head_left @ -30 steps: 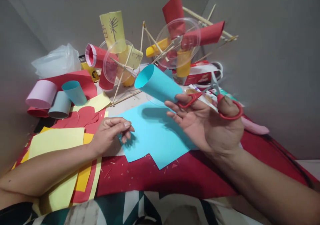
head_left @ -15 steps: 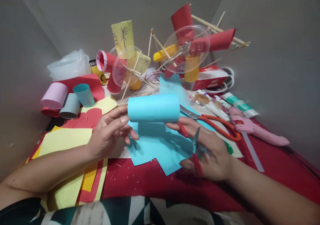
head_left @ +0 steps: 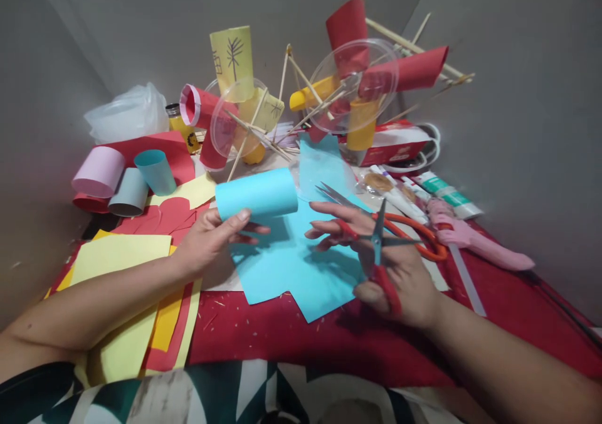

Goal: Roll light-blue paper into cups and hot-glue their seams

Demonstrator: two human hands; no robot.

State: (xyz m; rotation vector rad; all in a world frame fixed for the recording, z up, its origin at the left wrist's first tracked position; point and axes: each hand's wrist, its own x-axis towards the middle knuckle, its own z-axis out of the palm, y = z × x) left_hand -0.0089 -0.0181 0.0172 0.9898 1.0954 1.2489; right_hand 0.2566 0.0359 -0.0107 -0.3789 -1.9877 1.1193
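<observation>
My left hand (head_left: 211, 239) holds a light-blue paper tube (head_left: 256, 193) near its left end, thumb in front and fingers beneath. Small red-handled scissors (head_left: 377, 242) hang on my right hand (head_left: 395, 267), a thumb and finger through the loops and the blades spread apart. The right fingers are stretched toward the tube but do not touch it. Below both hands lies a cut sheet of light-blue paper (head_left: 301, 286). Larger orange-handled scissors (head_left: 414, 229) rest behind my right hand, partly hidden by it.
Two paper-and-stick wheels with clear plastic discs (head_left: 350, 85) stand at the back. Paper tubes (head_left: 98, 172) and coloured sheets (head_left: 122, 261) lie at left. A pink glue gun (head_left: 484, 245) and paint tubes (head_left: 449, 195) are at right. Red cloth (head_left: 263, 330) covers the table.
The light-blue tube has moved left and tilted slightly, now in my left hand alone. My right hand has come away from it, its small scissors turned and opened wider.
</observation>
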